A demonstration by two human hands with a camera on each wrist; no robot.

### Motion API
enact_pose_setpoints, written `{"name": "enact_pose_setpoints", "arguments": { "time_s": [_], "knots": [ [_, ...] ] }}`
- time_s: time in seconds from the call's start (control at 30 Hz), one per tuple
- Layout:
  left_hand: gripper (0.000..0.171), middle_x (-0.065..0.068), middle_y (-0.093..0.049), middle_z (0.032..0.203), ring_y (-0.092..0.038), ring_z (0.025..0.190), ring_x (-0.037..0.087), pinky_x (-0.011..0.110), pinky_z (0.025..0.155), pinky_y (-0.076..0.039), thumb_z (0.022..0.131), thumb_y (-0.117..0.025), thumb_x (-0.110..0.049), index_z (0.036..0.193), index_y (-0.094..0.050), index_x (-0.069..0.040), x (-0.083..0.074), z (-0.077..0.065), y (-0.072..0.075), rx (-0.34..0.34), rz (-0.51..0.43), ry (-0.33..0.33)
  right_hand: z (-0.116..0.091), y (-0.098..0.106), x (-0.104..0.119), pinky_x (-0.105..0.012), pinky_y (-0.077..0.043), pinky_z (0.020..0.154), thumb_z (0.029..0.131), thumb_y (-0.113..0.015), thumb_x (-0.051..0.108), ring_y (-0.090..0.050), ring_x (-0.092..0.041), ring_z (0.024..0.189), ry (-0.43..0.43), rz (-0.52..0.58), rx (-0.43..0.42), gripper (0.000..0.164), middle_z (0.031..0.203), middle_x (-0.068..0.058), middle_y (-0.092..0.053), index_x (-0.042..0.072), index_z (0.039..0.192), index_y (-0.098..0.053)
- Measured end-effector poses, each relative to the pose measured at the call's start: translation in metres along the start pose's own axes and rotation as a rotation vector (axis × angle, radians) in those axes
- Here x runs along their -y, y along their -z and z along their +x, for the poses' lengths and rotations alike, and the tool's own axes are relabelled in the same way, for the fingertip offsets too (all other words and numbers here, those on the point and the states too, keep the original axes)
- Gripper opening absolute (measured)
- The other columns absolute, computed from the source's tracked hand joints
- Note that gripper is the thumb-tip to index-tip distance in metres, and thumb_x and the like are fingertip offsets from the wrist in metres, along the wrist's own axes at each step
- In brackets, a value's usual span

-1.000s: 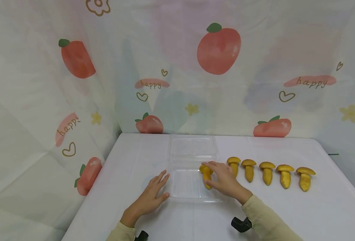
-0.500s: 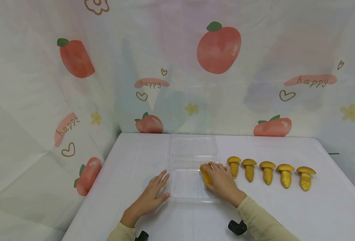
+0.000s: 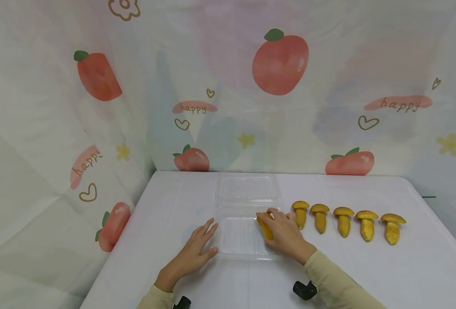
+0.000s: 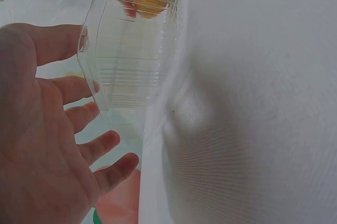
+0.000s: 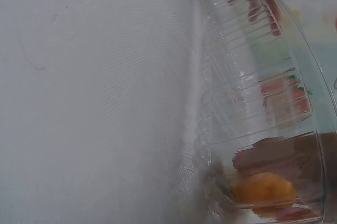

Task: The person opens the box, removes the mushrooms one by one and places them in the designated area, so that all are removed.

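Note:
A clear plastic clamshell box (image 3: 233,238) lies on the table with its lid (image 3: 247,189) folded back behind it. In its right side is a yellow toy-like mushroom (image 3: 265,229), mostly covered by my right hand (image 3: 287,238), whose fingers and thumb grip it. Through the box wall, the right wrist view shows the mushroom (image 5: 266,188) low down with fingers beside it. My left hand (image 3: 193,252) is at the box's left edge, fingers extended. In the left wrist view, the thumb and a finger of this left hand (image 4: 58,124) touch the rim.
Several more yellow mushrooms (image 3: 343,222) stand in a row to the right of the box, caps away from me. A white cloth covers the table (image 3: 166,206). Printed curtains (image 3: 228,141) hang behind and at left. Black wrist devices (image 3: 304,290) sit near both sleeves.
My right hand has shifted slightly left and its fingers have closed over the mushroom in the box, hiding more of it. My left hand stays in place.

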State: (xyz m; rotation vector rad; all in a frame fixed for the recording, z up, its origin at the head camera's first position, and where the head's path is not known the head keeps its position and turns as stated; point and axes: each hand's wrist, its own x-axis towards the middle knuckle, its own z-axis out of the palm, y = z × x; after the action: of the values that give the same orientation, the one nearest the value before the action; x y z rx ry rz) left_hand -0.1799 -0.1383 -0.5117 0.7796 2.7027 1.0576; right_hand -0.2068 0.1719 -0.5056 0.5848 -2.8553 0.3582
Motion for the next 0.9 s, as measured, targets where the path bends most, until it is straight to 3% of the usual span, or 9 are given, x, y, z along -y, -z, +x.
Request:
{"name": "enact_pose_setpoints", "arguments": {
  "time_s": [0.2, 0.47, 0.57, 0.67, 0.77, 0.9],
  "knots": [
    [0.065, 0.017, -0.018, 0.17, -0.02, 0.151, 0.053, 0.075, 0.114, -0.024, 0.104, -0.055, -0.028, 0.159, -0.03, -0.004, 0.0, 0.0, 0.0, 0.004, 0.004, 0.003, 0.0, 0.001, 0.001, -0.031, -0.029, 0.073, 0.074, -0.086, 0.012, -0.061, -0.022, 0.1, 0.03, 0.008, -0.003, 0.059, 0.118, -0.008, -0.065, 0.015, 0.13, -0.066],
    [0.065, 0.017, -0.018, 0.17, -0.02, 0.151, 0.053, 0.075, 0.114, -0.024, 0.104, -0.055, -0.028, 0.158, -0.03, -0.003, -0.003, 0.0, 0.002, -0.001, 0.004, 0.002, 0.002, 0.003, 0.003, -0.031, -0.031, 0.073, 0.076, -0.085, 0.009, -0.066, -0.025, 0.107, 0.048, 0.012, -0.013, 0.053, 0.121, -0.01, -0.069, 0.014, 0.125, -0.068],
    [0.065, 0.017, -0.017, 0.17, -0.02, 0.151, 0.053, 0.076, 0.114, -0.024, 0.104, -0.055, -0.028, 0.158, -0.03, -0.003, -0.003, 0.0, 0.001, 0.004, -0.002, 0.002, 0.003, 0.006, 0.001, -0.036, -0.035, 0.078, 0.08, -0.08, 0.005, -0.066, -0.027, 0.114, 0.024, 0.1, -0.011, 0.055, 0.129, -0.012, -0.067, 0.015, 0.132, -0.064],
    [0.065, 0.018, -0.017, 0.17, -0.02, 0.151, 0.054, 0.076, 0.114, -0.024, 0.104, -0.055, -0.027, 0.158, -0.03, -0.002, -0.004, -0.001, 0.002, 0.004, -0.006, 0.001, 0.004, 0.011, -0.002, -0.053, -0.042, 0.091, 0.085, -0.074, -0.002, -0.065, -0.036, 0.119, 0.0, 0.236, -0.021, 0.059, 0.142, -0.018, -0.059, 0.017, 0.139, -0.059],
    [0.065, 0.018, -0.018, 0.169, -0.02, 0.15, 0.054, 0.075, 0.114, -0.024, 0.104, -0.055, -0.027, 0.158, -0.031, -0.002, -0.004, -0.001, 0.003, 0.001, -0.002, -0.001, 0.005, 0.017, -0.006, -0.068, -0.041, 0.103, 0.087, -0.068, -0.01, -0.061, -0.043, 0.126, 0.002, 0.372, -0.024, 0.063, 0.15, -0.022, -0.051, 0.016, 0.144, -0.055],
    [0.065, 0.018, -0.018, 0.169, -0.021, 0.151, 0.052, 0.074, 0.114, -0.025, 0.104, -0.056, -0.027, 0.158, -0.03, -0.002, -0.003, -0.001, 0.003, 0.001, 0.0, 0.001, 0.006, 0.021, -0.009, -0.06, -0.048, 0.104, 0.09, -0.064, -0.01, -0.061, -0.04, 0.127, 0.009, 0.522, -0.011, 0.061, 0.146, -0.018, -0.058, 0.011, 0.146, -0.051]
  ]
}}
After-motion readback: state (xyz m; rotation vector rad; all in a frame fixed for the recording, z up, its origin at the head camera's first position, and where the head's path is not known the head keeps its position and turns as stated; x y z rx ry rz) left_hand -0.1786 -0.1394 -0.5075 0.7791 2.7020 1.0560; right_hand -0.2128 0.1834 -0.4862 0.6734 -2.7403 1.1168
